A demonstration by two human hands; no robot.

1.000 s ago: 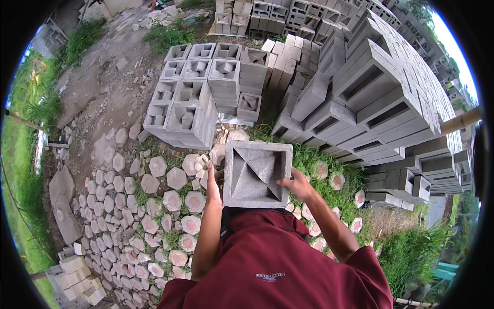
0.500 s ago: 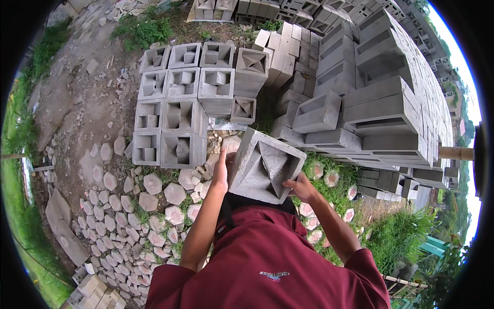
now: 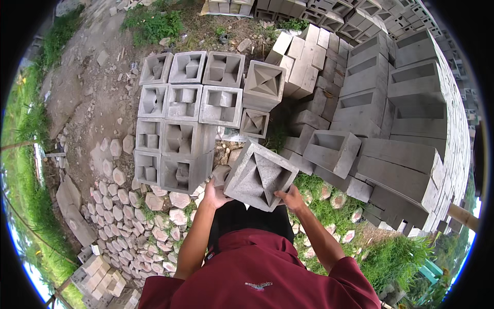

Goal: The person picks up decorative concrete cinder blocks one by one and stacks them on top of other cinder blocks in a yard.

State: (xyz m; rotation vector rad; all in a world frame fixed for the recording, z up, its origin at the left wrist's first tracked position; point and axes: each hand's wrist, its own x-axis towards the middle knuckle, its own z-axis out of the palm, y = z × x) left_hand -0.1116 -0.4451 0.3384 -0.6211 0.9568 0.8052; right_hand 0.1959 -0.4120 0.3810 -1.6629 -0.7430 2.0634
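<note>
A square grey concrete block (image 3: 259, 177) with slanted faces set into its open front is held before my waist, tilted. On its lower left corner, my left hand (image 3: 215, 194) presses with the palm, fingers partly hidden. My right hand (image 3: 291, 199) grips the lower right side, thumb hooked over the rim and the other fingers behind it. Just beyond stands a stack of similar hollow blocks (image 3: 188, 139) in rows, with a pyramid-faced block (image 3: 264, 85) and a smaller one (image 3: 254, 122) at its right end.
A tall wall of stacked concrete blocks (image 3: 370, 103) rises at the right. Hexagonal paving stones (image 3: 118, 177) lie underfoot to the left, with grass (image 3: 396, 257) at the right. Pale blocks (image 3: 98, 273) are piled at the lower left; bare dirt (image 3: 98, 87) lies at the far left.
My view has shifted, so the stacks appear lower and larger. My left hand has slid from upright along the block's left side down to its lower left corner. The block remains held.
</note>
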